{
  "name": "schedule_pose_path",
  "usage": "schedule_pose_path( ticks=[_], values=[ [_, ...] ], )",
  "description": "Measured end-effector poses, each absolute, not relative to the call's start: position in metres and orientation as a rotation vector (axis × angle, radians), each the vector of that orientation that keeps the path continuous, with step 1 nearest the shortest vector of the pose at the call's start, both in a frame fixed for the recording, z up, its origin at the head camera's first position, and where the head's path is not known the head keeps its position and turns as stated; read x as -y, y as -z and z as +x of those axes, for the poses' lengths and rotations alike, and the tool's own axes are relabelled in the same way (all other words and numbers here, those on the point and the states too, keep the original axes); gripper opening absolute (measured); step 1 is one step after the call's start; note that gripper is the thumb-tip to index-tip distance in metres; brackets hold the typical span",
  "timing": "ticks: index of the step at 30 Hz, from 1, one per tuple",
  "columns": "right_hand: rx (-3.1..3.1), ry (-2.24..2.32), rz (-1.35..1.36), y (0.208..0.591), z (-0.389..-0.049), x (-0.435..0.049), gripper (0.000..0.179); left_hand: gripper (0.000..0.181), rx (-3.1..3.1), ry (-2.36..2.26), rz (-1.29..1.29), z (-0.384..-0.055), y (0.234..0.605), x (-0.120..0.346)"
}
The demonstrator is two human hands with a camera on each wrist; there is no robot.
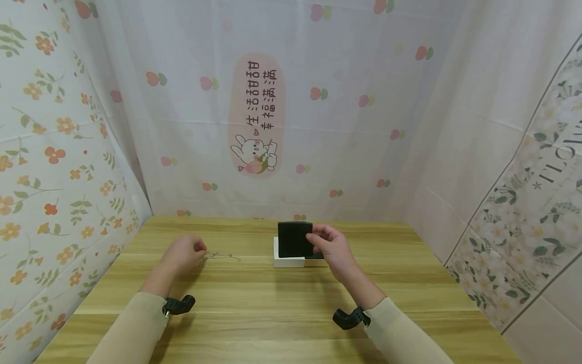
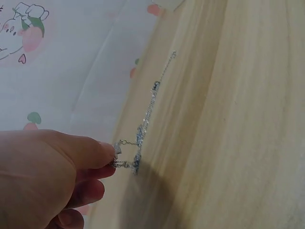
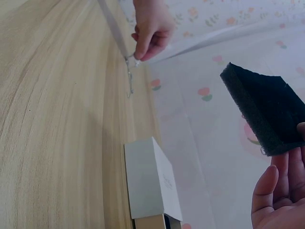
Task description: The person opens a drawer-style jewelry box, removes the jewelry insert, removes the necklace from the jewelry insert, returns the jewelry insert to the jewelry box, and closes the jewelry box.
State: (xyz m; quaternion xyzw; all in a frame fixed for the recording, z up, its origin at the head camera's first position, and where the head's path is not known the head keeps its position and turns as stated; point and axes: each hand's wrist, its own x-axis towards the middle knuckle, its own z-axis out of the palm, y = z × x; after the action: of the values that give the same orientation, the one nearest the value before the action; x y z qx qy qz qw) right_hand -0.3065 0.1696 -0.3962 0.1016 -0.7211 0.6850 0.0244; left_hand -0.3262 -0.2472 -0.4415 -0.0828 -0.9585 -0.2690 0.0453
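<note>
My left hand (image 1: pixel 183 254), at the left of the table, pinches one end of a thin silver jewellery chain (image 2: pixel 148 112) between thumb and fingertips. Beyond the fingers the chain stretches across the wood, with small blue-grey clusters along it. On the other side, my right hand (image 1: pixel 335 251) holds up a square black foam pad (image 3: pixel 267 107) by its edge, with the thumb on its face. Directly behind and below the pad is a white box (image 1: pixel 289 262), partly covered by it in the head view. The right wrist view shows a brown, dark-lined section at the box's near end (image 3: pixel 150 223).
The wooden table (image 1: pixel 236 313) ends at a printed curtain (image 1: pixel 341 141) along its back. Flowered cloth (image 1: pixel 59 156) hangs at the left and more cloth (image 1: pixel 518 242) at the right. Each wrist wears a black camera mount (image 1: pixel 349 319).
</note>
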Motion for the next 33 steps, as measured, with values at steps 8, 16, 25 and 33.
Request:
schedule_pose_path(
  ticks=[8,16,25,33],
  values=[
    [2.218,-2.131,0.337,0.397,-0.306,-0.170,0.022,0.008,2.923,0.805,-0.250,-0.325,0.444,0.249],
    [2.226,-2.123,0.320,0.397,-0.306,-0.170,0.024,0.012,2.915,0.800,-0.239,-0.325,0.446,0.251],
    [2.210,-2.138,0.288,0.398,-0.307,-0.171,0.021,0.018,2.910,0.813,-0.247,-0.326,0.444,0.247],
    [2.200,-2.131,0.277,0.397,-0.309,-0.173,0.019,0.022,2.884,0.816,-0.288,-0.326,0.441,0.230]
  ],
)
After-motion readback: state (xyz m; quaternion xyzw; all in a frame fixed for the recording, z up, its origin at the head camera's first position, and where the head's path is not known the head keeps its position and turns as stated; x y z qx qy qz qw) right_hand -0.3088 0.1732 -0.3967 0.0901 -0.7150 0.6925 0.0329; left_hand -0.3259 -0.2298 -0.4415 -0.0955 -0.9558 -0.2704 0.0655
